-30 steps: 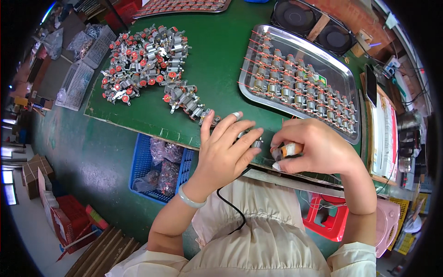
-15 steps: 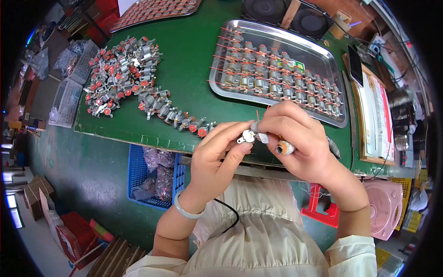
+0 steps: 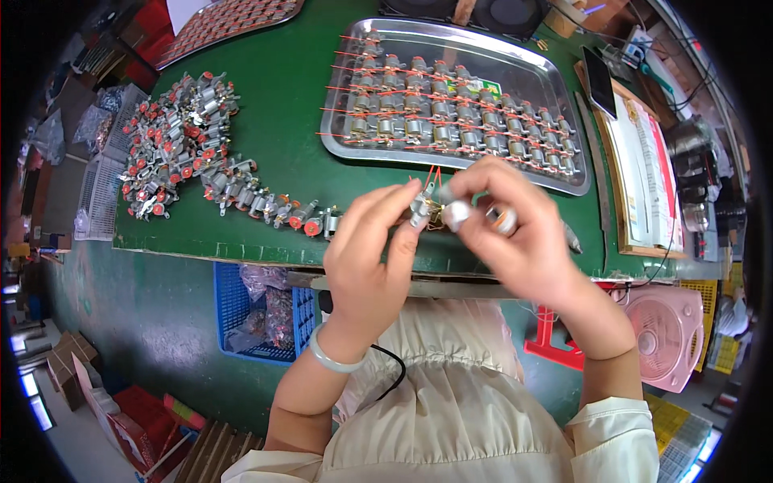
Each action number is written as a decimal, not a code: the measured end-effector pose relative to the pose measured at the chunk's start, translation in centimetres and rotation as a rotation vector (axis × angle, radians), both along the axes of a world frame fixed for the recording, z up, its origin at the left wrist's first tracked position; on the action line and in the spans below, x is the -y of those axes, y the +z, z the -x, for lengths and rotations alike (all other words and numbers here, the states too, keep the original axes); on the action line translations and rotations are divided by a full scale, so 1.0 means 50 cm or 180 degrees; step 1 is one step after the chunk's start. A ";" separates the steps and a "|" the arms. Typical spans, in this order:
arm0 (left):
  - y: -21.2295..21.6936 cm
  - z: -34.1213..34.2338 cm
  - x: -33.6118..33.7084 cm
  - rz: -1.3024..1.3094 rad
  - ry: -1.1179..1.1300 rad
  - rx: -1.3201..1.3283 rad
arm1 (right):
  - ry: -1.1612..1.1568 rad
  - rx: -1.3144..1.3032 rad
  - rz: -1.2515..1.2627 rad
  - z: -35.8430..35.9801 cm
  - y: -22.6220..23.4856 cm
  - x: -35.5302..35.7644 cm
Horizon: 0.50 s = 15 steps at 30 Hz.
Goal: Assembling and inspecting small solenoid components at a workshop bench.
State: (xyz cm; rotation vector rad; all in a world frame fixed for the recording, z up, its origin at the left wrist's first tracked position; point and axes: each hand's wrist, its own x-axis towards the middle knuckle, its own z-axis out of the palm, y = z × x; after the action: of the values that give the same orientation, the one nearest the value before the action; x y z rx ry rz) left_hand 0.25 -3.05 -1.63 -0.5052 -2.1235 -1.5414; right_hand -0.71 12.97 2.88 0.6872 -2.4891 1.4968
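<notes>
The left hand (image 3: pixel 366 245) pinches a small silver metal motor (image 3: pixel 420 208), presumably to steady it; the right hand (image 3: pixel 527 249) curls its fingers (image 3: pixel 502 182) nearby, grip unclear.

The person wears a cream garment (image 3: pixel 451 419), gathered along a seam, with loose sleeves (image 3: pixel 616 431) at seven and four o'clock. A pale bangle (image 3: pixel 334 365) circles the left wrist (image 3: pixel 348 342); blurred white wrapping (image 3: pixel 457 213) apparently covers the right thumb (image 3: pixel 487 245).
</notes>
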 end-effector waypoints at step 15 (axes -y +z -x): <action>0.019 0.012 0.017 -0.2646 -0.1087 0.1813 | -0.0346 -0.0468 -0.1508 -0.005 -0.039 -0.140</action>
State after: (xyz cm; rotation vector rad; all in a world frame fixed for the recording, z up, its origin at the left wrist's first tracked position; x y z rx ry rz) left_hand -0.36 -3.91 -0.67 -0.1273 -1.5258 -2.8069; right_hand -0.44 19.96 0.91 0.6828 -2.7299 0.7885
